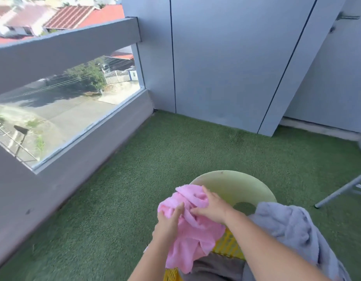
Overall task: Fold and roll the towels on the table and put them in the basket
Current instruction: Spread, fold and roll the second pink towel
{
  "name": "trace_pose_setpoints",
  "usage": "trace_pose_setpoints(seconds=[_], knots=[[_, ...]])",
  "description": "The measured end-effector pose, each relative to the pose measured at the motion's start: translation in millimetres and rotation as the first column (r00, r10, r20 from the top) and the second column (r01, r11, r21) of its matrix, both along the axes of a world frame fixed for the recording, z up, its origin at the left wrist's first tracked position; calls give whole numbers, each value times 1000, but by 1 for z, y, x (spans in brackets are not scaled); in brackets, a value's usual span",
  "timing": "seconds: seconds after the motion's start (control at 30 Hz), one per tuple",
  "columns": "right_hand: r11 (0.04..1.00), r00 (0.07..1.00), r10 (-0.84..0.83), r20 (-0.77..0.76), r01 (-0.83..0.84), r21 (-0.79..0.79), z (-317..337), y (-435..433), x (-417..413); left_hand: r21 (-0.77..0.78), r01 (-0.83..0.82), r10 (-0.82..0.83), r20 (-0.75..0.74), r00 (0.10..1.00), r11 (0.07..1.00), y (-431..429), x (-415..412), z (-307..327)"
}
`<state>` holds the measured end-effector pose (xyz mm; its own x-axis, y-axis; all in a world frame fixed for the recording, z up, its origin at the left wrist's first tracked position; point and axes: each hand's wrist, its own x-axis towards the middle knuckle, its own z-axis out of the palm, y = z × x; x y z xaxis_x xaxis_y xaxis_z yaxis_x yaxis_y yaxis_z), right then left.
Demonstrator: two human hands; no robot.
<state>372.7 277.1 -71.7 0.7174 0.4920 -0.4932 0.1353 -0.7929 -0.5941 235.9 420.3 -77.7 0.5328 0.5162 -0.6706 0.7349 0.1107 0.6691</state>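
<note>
Pink towel [192, 238] bunched, held above the yellow basket [228, 245] — left hand [169, 222] and right hand [214, 209] both clamped on its folds, close together. Judgement: find two corners, draw the hands apart, lay it flat on the round green table [236, 184] before folding — grey towel [293, 226] hangs just beside; keep clear.

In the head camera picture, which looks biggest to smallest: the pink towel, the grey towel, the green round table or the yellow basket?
1. fluffy lilac-grey towel, nearest the camera
2. fluffy pink towel
3. pale green round plastic table, partly covered
4. yellow slatted plastic basket, mostly hidden, so unsure
</note>
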Motion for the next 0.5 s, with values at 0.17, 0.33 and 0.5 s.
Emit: trace_pose_setpoints(seconds=[0.17,0.33,0.5], knots=[[985,994,-80,-73,90,147,-19,1,-18,-4,-32,32,221,975,999,-27,6,13],[869,970,-192,-149,239,434,-21,-4,-29,-52,-120,130,435,891,991,-56,5,56],[719,956,-218,-195,293,630,53,-13,-38,26,-111,75,583,809,993,-68,-3,127]])
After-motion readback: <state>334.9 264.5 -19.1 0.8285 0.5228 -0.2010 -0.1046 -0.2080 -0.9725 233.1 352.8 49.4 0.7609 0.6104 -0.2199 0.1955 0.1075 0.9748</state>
